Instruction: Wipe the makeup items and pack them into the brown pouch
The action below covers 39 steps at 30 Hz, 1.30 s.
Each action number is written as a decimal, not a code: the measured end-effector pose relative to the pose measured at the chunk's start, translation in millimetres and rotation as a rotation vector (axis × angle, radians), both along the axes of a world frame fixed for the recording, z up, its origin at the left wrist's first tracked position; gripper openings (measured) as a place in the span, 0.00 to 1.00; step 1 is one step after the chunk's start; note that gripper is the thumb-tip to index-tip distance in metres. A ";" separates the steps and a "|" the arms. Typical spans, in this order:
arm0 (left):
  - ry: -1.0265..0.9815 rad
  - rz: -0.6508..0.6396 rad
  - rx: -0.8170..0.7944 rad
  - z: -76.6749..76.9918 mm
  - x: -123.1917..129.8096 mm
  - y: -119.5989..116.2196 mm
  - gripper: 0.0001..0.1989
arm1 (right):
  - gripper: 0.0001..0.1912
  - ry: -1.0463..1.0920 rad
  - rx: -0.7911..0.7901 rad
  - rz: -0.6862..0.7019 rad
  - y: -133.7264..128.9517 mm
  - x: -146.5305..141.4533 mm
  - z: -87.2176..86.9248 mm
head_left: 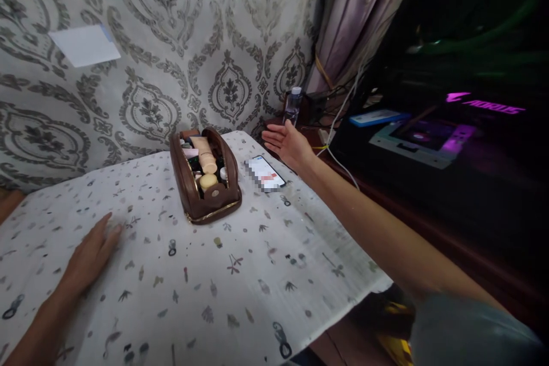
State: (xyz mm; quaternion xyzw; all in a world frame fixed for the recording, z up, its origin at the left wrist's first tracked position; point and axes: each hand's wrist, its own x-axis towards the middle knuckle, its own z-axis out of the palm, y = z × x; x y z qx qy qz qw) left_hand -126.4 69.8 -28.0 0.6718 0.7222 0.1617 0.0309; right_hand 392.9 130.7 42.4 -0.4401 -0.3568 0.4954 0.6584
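A brown zippered bag (pixel 210 206) sits open on the patterned white cloth (pixel 193 297), with tubes and small containers inside, among them a beige tube (pixel 203 154) and a round yellowish item (pixel 209 182). To its right lies a lit phone (pixel 266 174). My right hand (pixel 288 143) is raised above the cloth's right edge, beyond the phone, fingers stretched out and holding nothing. Over the cloth at the left, apart from the bag, my left hand (pixel 93 254) has its fingers apart and holds nothing.
A clear bottle with a white cap (pixel 293 104) stands behind my right hand. White cables (pixel 343 114) run beside a dark glossy case (pixel 429 183) with a glowing logo on the right. Patterned wallpaper (pixel 171 68) bounds the back, with a white paper (pixel 86 46) on it.
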 end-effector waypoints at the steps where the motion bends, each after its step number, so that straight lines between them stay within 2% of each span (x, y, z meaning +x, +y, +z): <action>1: -0.047 0.017 -0.030 4.9 2.8 -1.1 0.37 | 0.24 -0.073 -0.026 -0.039 -1.1 1.7 -8.1; 3: -0.114 0.031 -0.065 12.6 7.9 -2.8 0.37 | 0.21 -0.285 -0.073 -0.126 -4.8 4.9 -26.3; 4: -0.112 0.034 -0.042 14.9 9.8 -3.5 0.37 | 0.19 -0.427 -0.083 -0.165 -7.8 6.3 -35.6; 6: -0.067 0.029 0.011 16.3 11.5 -4.5 0.37 | 0.16 -0.552 -0.101 -0.195 -16.6 8.6 -53.1; 8: -0.012 0.053 0.038 15.5 11.4 -5.8 0.36 | 0.18 -0.635 -0.123 -0.213 -28.9 9.0 -67.5; 10: 0.022 0.084 0.073 15.0 11.4 -8.0 0.34 | 0.25 -0.707 -0.141 -0.231 -42.8 6.4 -78.1; 12: 0.049 0.080 0.133 16.1 13.7 -11.1 0.32 | 0.34 -0.792 -0.154 -0.241 -55.7 0.4 -85.4; 15: 0.076 0.031 0.223 20.3 24.6 -16.8 0.31 | 0.45 -1.035 -0.175 -0.241 -68.7 -11.8 -91.5; 17: 0.071 -0.007 0.266 23.0 36.4 -20.1 0.30 | 0.48 -1.177 -0.193 -0.236 -72.4 -18.6 -93.1; 20: 0.033 -0.104 0.307 23.8 56.9 -22.9 0.27 | 0.49 -1.238 -0.210 -0.222 -73.2 -23.9 -93.0; 25: -0.099 -0.227 0.325 17.4 89.9 -20.0 0.26 | 0.46 -1.264 -0.193 -0.194 -70.5 -23.3 -93.9; 29: -0.261 -0.305 0.322 15.2 113.2 -9.6 0.22 | 0.45 -1.276 -0.170 -0.197 -69.9 -18.7 -102.0; 31: -0.379 -0.333 0.308 15.5 123.3 0.6 0.21 | 0.44 -1.284 -0.133 -0.215 -70.7 -17.0 -105.3; 33: -0.622 -0.303 0.280 14.8 132.8 15.0 0.19 | 0.40 -1.257 -0.045 -0.253 -69.6 -19.0 -104.2; 34: -0.766 -0.270 0.264 13.6 137.3 23.7 0.18 | 0.37 -1.204 0.017 -0.262 -66.9 -22.3 -101.4; 36: -1.015 -0.199 0.238 9.4 146.4 42.5 0.18 | 0.30 -0.968 0.137 -0.213 -54.7 -34.5 -91.6; 38: -1.143 -0.161 0.228 3.5 155.6 60.3 0.19 | 0.26 -0.560 0.157 -0.053 -32.2 -52.5 -78.4; 39: -1.179 -0.165 0.220 0.6 160.2 67.9 0.21 | 0.26 -0.479 0.143 -0.011 -17.7 -62.6 -71.8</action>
